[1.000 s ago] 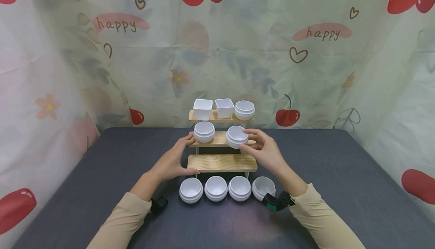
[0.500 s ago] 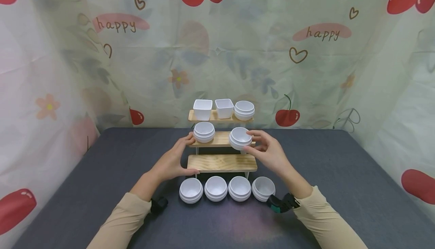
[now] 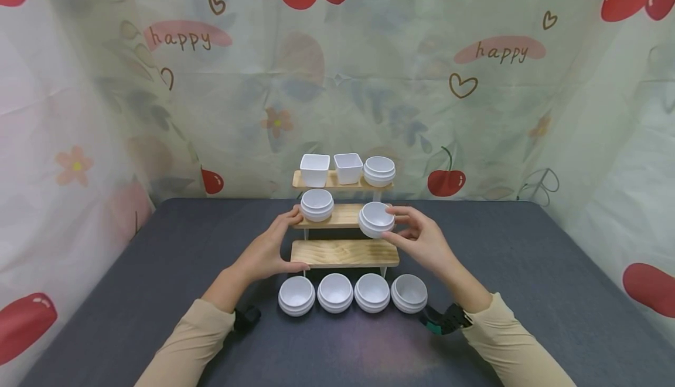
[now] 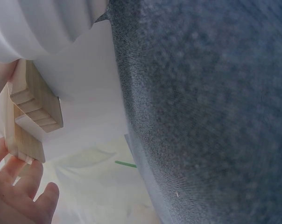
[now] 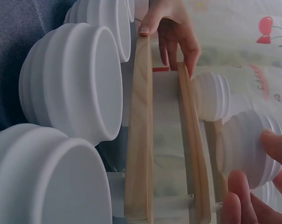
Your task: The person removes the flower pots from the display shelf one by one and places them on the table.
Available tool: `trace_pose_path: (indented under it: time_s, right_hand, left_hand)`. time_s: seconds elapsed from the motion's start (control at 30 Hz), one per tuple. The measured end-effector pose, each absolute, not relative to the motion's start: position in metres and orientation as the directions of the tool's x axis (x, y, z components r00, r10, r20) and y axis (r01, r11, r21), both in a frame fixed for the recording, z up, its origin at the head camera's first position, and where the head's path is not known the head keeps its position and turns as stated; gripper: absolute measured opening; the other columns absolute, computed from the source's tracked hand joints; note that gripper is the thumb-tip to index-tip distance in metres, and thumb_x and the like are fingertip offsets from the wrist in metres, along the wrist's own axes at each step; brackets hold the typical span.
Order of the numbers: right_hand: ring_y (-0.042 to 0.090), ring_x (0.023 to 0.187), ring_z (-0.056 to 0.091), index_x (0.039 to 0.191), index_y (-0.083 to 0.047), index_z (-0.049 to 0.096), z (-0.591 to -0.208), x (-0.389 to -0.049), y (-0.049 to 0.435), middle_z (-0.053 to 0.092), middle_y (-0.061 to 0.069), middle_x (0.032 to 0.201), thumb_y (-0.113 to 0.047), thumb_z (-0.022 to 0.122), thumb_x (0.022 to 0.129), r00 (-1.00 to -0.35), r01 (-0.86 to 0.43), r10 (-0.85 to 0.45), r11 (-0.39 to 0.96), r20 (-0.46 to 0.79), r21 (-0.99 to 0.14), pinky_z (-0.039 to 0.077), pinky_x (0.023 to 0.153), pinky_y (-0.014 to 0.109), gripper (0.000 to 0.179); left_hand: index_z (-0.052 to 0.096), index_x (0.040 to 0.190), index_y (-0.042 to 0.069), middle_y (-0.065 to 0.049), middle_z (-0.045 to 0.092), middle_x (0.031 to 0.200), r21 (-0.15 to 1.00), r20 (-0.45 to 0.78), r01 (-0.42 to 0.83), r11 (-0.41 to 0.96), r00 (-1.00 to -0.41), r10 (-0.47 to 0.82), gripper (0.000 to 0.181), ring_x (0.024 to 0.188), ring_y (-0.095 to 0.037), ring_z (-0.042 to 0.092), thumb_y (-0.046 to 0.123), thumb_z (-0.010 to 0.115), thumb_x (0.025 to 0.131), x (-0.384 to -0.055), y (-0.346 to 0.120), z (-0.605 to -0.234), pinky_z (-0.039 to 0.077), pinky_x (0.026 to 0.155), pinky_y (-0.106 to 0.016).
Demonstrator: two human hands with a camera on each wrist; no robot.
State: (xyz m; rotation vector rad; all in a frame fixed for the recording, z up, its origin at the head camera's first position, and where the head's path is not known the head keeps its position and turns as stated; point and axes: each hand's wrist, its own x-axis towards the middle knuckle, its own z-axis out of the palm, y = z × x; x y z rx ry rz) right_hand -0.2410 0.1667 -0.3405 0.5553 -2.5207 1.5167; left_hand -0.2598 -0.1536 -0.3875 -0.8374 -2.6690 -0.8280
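Note:
A three-tier wooden display stand (image 3: 345, 253) rises in the middle of the head view. My left hand (image 3: 268, 249) holds its left end, thumb at the lowest shelf and fingers at the middle shelf's edge. Between thumb and fingers, my right hand (image 3: 422, 239) pinches a round white ribbed bowl (image 3: 373, 224) by its right side. In the right wrist view that bowl (image 5: 246, 147) is close over the right part of the middle shelf (image 5: 193, 144), mouth tilted slightly. Another round bowl (image 3: 317, 206) stands on the same shelf's left part.
Two square white cups (image 3: 315, 171) and a round bowl (image 3: 379, 172) occupy the top shelf. Along the front of the stand, several round white bowls (image 3: 335, 294) sit in a row on the dark tablecloth (image 3: 174, 246). A printed curtain (image 3: 337, 111) hangs behind.
The right hand has carried its bowl to the right and a little toward the front, along the middle shelf. The left hand and the stand have stayed put.

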Motion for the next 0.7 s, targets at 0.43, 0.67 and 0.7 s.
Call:
trace_pose_path:
  time_s: [0.43, 0.67, 0.7]
  right_hand:
    - [0.012, 0.070, 0.065, 0.122, -0.010, 0.056, -0.345, -0.238, 0.176, 0.064, 0.021, 0.116, -0.015, 0.073, 0.081, -0.917, -0.389, -0.262, 0.431, 0.299, -0.814, 0.048, 0.061, 0.021, 0.045]
    - [0.011, 0.071, 0.064, 0.123, -0.011, 0.056, -0.345, -0.236, 0.179, 0.063, 0.021, 0.117, -0.016, 0.072, 0.082, -0.918, -0.385, -0.272, 0.437, 0.289, -0.813, 0.048, 0.062, 0.021, 0.045]
    - [0.011, 0.071, 0.064, 0.123, -0.011, 0.056, -0.345, -0.236, 0.180, 0.063, 0.021, 0.117, -0.017, 0.072, 0.082, -0.918, -0.385, -0.272, 0.440, 0.289, -0.811, 0.048, 0.062, 0.021, 0.045]
  left_hand:
    - [0.033, 0.141, 0.005, -0.012, 0.025, 0.154, 0.443, 0.370, 0.591, 0.674, -0.805, 0.463, 0.097, 0.138, -0.030, 0.034, 0.036, 0.084, 0.065, -0.259, -0.154, -0.386, 0.041, 0.103, -0.047]
    - [0.033, 0.141, 0.005, -0.012, 0.025, 0.154, 0.444, 0.371, 0.589, 0.675, -0.807, 0.460, 0.097, 0.138, -0.030, 0.033, 0.035, 0.085, 0.065, -0.259, -0.154, -0.386, 0.040, 0.104, -0.047]
    - [0.033, 0.141, 0.004, -0.012, 0.025, 0.154, 0.444, 0.371, 0.589, 0.675, -0.807, 0.460, 0.097, 0.138, -0.030, 0.033, 0.034, 0.085, 0.065, -0.259, -0.153, -0.386, 0.040, 0.104, -0.047]
